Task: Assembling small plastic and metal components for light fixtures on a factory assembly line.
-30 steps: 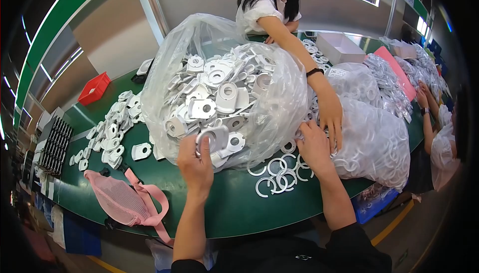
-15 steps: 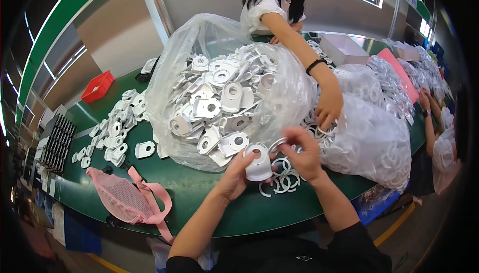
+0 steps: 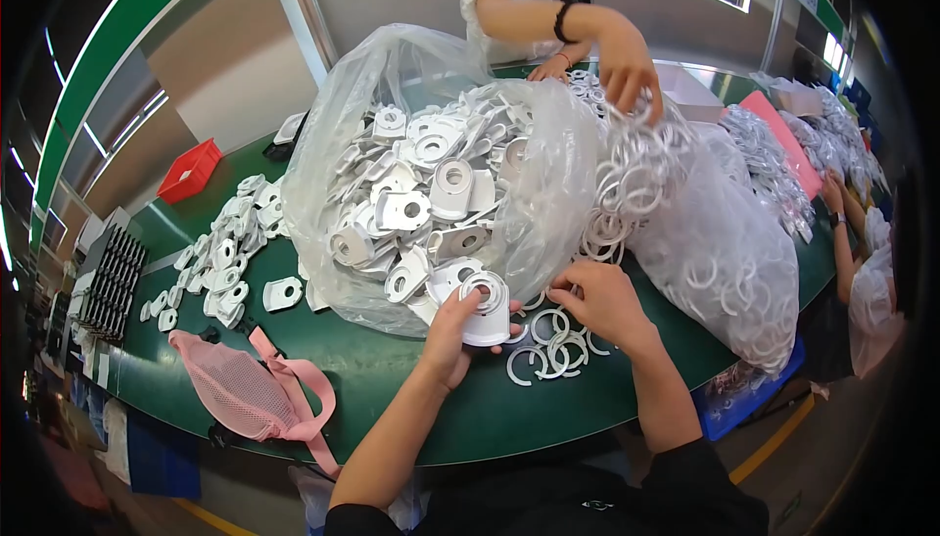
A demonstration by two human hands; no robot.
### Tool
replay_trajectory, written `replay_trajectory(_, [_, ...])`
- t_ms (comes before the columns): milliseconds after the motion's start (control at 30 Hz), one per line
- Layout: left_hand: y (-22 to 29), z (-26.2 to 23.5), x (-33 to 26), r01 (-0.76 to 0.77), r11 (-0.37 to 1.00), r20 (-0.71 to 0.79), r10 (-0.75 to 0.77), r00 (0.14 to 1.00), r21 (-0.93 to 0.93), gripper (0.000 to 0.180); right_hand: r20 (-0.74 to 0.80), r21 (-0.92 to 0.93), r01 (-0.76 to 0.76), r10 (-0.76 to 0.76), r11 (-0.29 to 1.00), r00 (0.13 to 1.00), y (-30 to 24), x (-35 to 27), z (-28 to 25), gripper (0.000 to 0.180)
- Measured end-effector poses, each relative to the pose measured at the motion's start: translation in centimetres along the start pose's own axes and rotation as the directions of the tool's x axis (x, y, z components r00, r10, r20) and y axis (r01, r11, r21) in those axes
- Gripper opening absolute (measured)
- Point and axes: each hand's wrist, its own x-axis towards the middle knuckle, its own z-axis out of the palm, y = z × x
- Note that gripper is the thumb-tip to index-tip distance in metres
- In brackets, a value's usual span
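- At the far left edge of the green table (image 3: pixel 411 409): a black rack (image 3: pixel 110 277) of slotted parts, with a red bin (image 3: pixel 190 170) farther back.
- Left of centre: loose white plastic plates (image 3: pixel 220 262) scattered on the green surface; one lies apart, nearer the bag.
- Near left edge: a pink mesh pouch (image 3: pixel 240 394) with a pink strap, lying flat, well apart from both hands.
- Centre: a large clear plastic bag (image 3: pixel 548 174), mouth open toward the near side, heaped with the same white plates, each with a round collar.
- Near centre, just in front of the bag's mouth: left hand (image 3: pixel 452 335) closed around a white plate (image 3: pixel 487 309), thumb on its near edge, fingers behind it. The plate is lifted off the table and tilted, collar facing up.
- Directly right of that plate: right hand (image 3: pixel 599 303), fingers curled and pinched toward the plate's collar; fingertips seem to touch a ring there, but what they grip cannot be told.
- On the table between and below both hands: a small pile of white split rings (image 3: pixel 548 350), just beside the right hand.
- Right: a second clear bag (image 3: pixel 734 272) packed with white rings.
- Far centre-right: another person's hand (image 3: pixel 627 71) reaching down onto the rings at the top of that bag, fingers spread.
- Far right edge: another person's arm, partly cut off.
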Motion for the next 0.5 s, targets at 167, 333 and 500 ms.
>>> replay_trajectory(167, [1.7, 0.0, -1.5, -0.011, 1.000, -0.038, 0.011, 0.999, -0.012, 0.029, -0.035, -0.240, 0.029, -0.038, 0.970, 0.999, 0.1, 1.3, 2.0, 0.021])
replay_trajectory(333, [-0.4, 0.2, 0.1, -0.015, 0.994, 0.063, 0.008, 0.998, 0.104, 0.029, -0.005, -0.196, -0.020, 0.019, 0.980, 1.000, 1.0, -0.1, 0.8, 0.023])
replay_trajectory(500, [0.1, 0.3, -0.5, -0.030, 0.991, 0.058, 0.023, 0.998, 0.128, 0.031, 0.171, -0.136, 0.015, 0.009, 0.991, 0.985, 1.2, 0.1, 0.6, 0.021])
